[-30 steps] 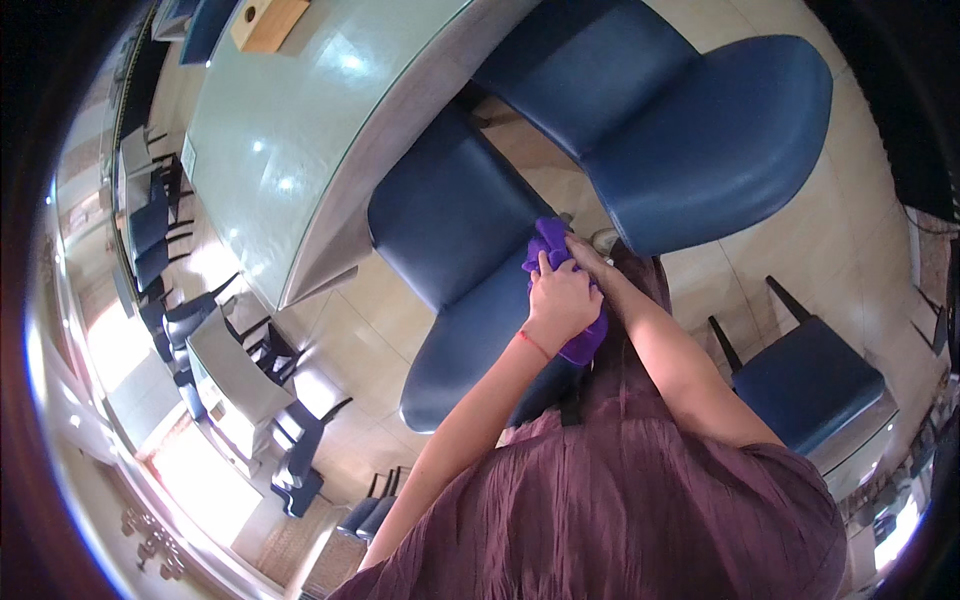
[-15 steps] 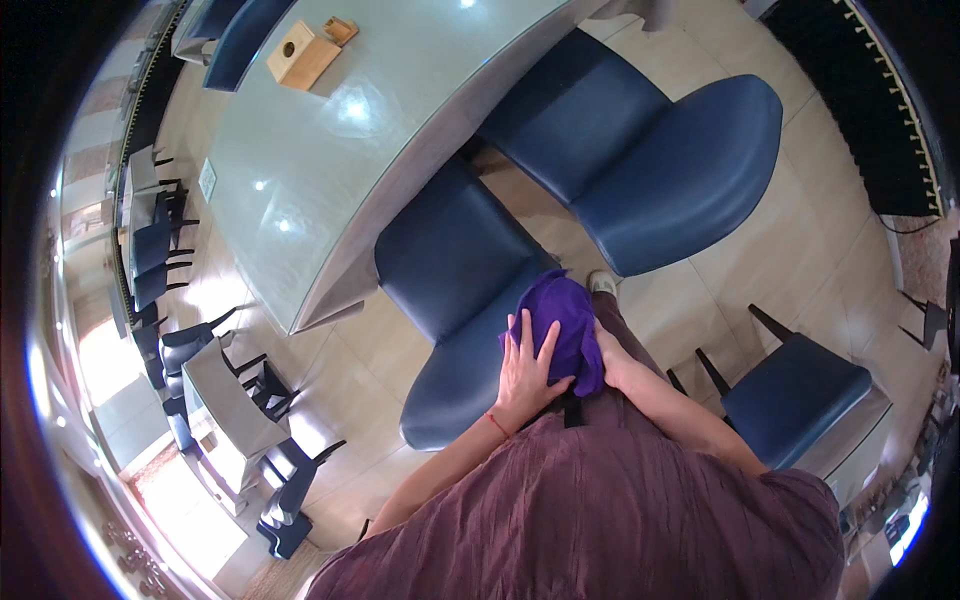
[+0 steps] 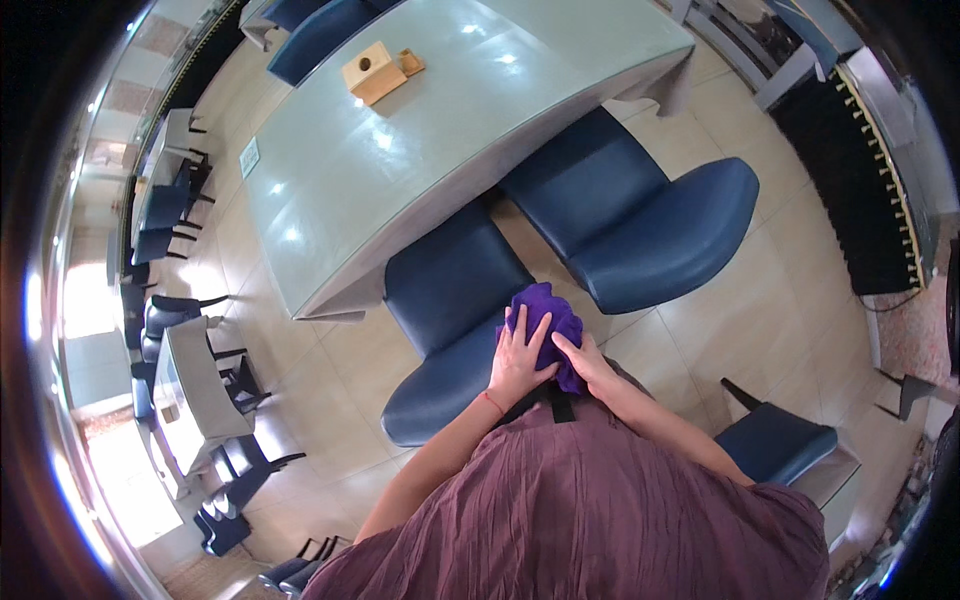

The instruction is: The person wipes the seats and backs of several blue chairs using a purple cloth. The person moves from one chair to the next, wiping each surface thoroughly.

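Observation:
A bunched purple cloth (image 3: 568,322) is held between my two hands in front of my waist. My left hand (image 3: 520,362) lies over its left side with the fingers spread, pressing into the folds. On the other side, my right hand (image 3: 594,368) grips the cloth, its thumb on top and its other fingers partly hidden. Just beyond and left of the cloth is a dark blue padded chair (image 3: 452,275), its back toward me. Whether the cloth touches that chair cannot be told.
A glass-topped table (image 3: 330,210) with a cloth skirt stands ahead, bearing a wooden box (image 3: 374,75) and a small card (image 3: 249,157). A second blue chair (image 3: 640,235) is at its right. Another chair (image 3: 775,440) stands behind me at right. More tables and chairs line the left.
My right hand has shifted, its thumb and fingers now showing further over the cloth. The cloth is bunched more tightly. The view has tilted up, showing more of the table.

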A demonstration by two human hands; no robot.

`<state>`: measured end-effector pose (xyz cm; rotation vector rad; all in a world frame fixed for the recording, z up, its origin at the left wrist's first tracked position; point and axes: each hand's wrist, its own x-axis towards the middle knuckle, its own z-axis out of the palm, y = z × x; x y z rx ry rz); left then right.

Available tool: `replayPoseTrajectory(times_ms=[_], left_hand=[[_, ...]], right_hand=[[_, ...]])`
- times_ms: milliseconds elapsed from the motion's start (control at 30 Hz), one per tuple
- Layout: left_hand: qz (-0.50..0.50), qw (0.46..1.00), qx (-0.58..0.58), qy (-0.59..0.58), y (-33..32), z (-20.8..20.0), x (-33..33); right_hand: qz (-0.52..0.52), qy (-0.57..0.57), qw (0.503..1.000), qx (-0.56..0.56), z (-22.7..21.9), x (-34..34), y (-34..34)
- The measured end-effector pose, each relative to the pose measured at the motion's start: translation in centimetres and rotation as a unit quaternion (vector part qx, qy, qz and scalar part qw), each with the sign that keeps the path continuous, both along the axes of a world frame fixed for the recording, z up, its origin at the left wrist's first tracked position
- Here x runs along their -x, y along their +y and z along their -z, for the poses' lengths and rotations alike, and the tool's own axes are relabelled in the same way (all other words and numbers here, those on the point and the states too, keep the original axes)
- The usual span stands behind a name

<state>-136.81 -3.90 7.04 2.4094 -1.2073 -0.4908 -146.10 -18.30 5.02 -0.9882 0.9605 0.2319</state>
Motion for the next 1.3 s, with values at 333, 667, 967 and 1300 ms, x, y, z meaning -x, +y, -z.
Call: replayPoseTrajectory(times_ms=[333, 667, 967, 1300], left_hand=[[-0.015, 0.999, 0.037, 0.002, -1.0, 0.9, 0.5], [-0.074, 0.988, 0.100, 0.088, -0.6, 1.9, 0.2], [-0.225, 0.958, -0.079, 0.161, -2.7, 3.2, -1.6], [-0.271, 0.962, -0.005, 0.035, -3.0, 4.0, 0.7]], right_hand=[[-0.248, -0.075, 0.901, 0.347, 2.2, 2.9, -2.7], [-0.308, 0.027, 0.768, 0.561, -7.6, 7.1, -6.5], [-0.240, -0.083, 0.858, 0.446, -4.7, 3.7, -8.6], [-0.351, -0.217, 0.853, 0.321, 4.6, -5.2, -7.6]])
